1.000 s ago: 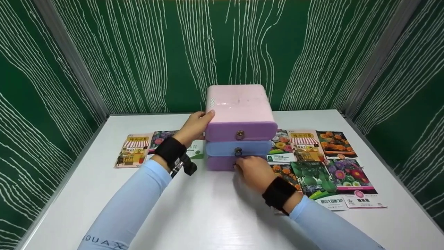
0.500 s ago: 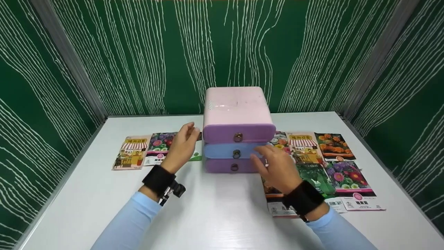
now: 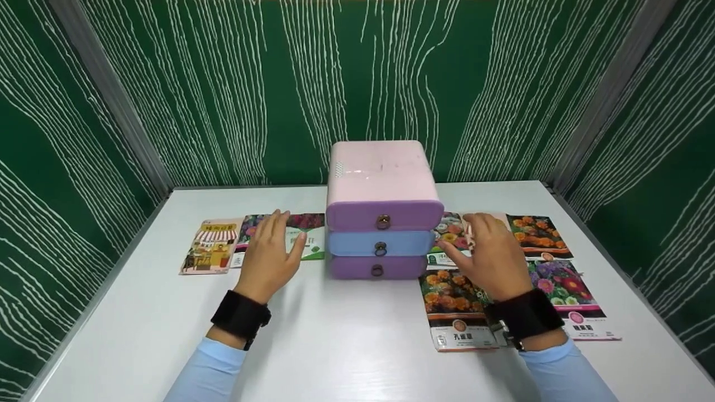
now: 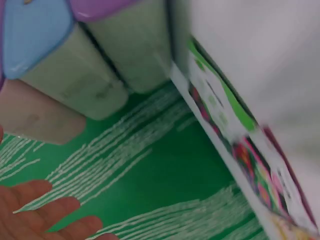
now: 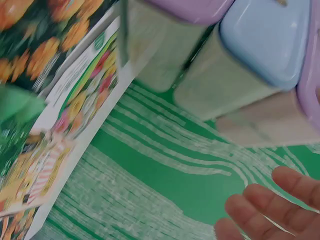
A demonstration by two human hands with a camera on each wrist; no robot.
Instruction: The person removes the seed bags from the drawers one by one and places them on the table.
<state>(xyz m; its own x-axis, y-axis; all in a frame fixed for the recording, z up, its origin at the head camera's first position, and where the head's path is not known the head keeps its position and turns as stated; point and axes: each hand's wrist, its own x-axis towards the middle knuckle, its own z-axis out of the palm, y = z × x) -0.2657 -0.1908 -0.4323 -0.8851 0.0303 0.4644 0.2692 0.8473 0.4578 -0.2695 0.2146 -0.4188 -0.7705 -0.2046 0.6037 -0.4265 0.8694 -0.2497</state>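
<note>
A drawer box (image 3: 380,170) with a pink top stands mid-table, its three drawers closed: a purple upper drawer (image 3: 357,216), a blue middle drawer (image 3: 352,244) and a purple bottom drawer (image 3: 352,268), each with a small ring-shaped knob. To its left my left hand (image 3: 272,258) hovers with fingers extended, apart from the box. My right hand (image 3: 494,257) is held on the other side, fingers spread and nothing in them, above several flower seed packets. In both wrist views the fingers (image 4: 65,210) and the fingers (image 5: 270,210) of each hand hold nothing.
Left of the box lie a shop-picture packet (image 3: 211,245) and a green-and-white packet (image 3: 307,237). On the right are several more, among them an orange-flower packet (image 3: 458,307) and a purple-flower packet (image 3: 567,296). Green walls with white lines surround the white table (image 3: 346,340).
My left hand has let go of the box's side and moved left and toward me. The right hand has left the bottom drawer's knob and drawn away to the right.
</note>
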